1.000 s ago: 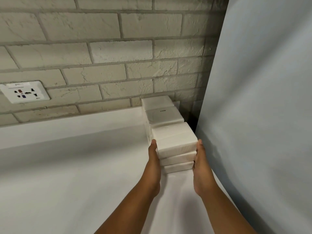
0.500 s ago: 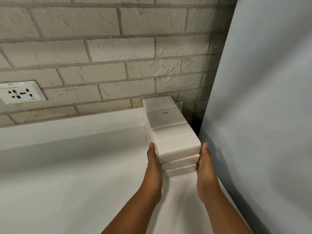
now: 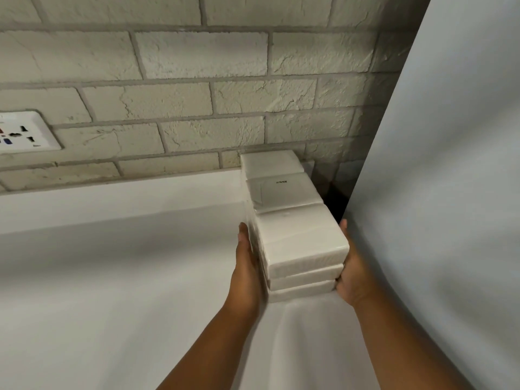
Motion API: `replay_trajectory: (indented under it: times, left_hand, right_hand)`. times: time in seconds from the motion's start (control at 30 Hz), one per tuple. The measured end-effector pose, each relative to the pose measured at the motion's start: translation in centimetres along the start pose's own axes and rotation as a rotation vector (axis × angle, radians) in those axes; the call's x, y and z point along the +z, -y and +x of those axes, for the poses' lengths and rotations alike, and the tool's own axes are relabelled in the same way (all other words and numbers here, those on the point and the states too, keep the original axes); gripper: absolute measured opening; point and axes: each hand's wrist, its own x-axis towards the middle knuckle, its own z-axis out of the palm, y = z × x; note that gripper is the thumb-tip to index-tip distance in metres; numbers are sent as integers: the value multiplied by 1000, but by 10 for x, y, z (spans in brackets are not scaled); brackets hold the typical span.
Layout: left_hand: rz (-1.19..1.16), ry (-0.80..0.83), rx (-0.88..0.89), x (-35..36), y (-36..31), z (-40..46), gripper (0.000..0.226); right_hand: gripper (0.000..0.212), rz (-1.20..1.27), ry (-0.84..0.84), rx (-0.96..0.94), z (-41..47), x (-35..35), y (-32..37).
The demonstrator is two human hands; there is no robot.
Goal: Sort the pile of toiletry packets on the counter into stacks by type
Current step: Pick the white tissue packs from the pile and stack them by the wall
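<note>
At the back right corner of the white surface point(image 3: 112, 277), three stacks of white toiletry packets stand in a row running from the brick wall point(image 3: 197, 88) toward the camera. Nearest is the front stack point(image 3: 302, 249), three packets high, with its edges roughly aligned. Behind it, touching, is the middle stack point(image 3: 281, 192), whose top packet carries a small dark printed mark near its far edge. Behind that, the rear stack point(image 3: 270, 163) sits against the wall.

Both hands press flat against the sides of the front stack. The left hand point(image 3: 247, 266) lies along its left face, fingers straight and held together, tips pointing toward the wall. The right hand point(image 3: 351, 274) cups the right face, palm inward, fingers mostly hidden behind the packets, thumb tip showing near the stack's top far corner. Neither hand curls around a packet; they squeeze the pile between them.

To the right rises a plain pale panel point(image 3: 450, 192), with a dark gap between it and the packets. On the wall at far left is a white power socket point(image 3: 25, 133)
</note>
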Motion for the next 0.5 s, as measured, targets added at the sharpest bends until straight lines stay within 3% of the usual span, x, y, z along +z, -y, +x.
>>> replay_trajectory:
  times: [0.17, 0.4, 0.5]
  left_hand:
    - [-22, 44, -61, -1, 6, 10, 58]
    - [2, -20, -51, 0, 10, 14, 56]
    - [2, -6, -74, 0, 9, 13, 61]
  right_hand:
    - [55, 58, 45, 38, 8, -3, -6]
    - [43, 32, 55, -21, 12, -4, -11]
    - [47, -4, 41, -19, 9, 0, -7]
